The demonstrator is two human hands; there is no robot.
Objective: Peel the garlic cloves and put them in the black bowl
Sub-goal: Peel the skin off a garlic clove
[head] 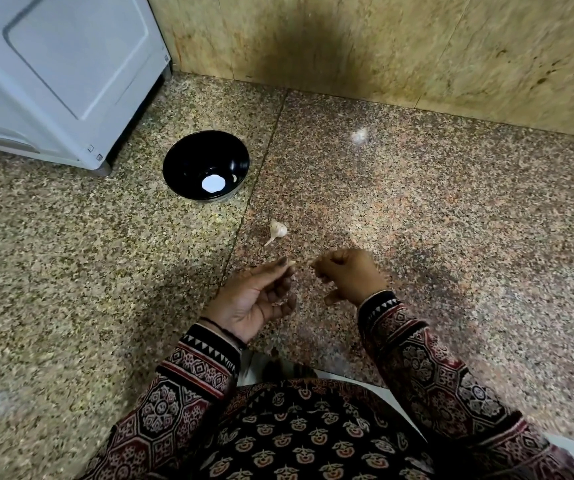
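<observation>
A black bowl (206, 166) stands on the speckled stone floor at the upper left, with a bright light reflection at its bottom and one pale clove beside that. A garlic bulb (277, 231) with a short stem lies on the floor between the bowl and my hands. My left hand (261, 299) is palm up and pinches a small pale clove (292, 263) at its fingertips. My right hand (346, 277) is curled, its fingertips pinching a bit of pale skin right next to that clove. Motion blur hides finer detail.
A white appliance (64, 74) stands on the floor at the upper left, close to the bowl. A yellowish stone wall (382, 46) with a dark stain runs along the back. My patterned sleeves and lap fill the bottom of the view.
</observation>
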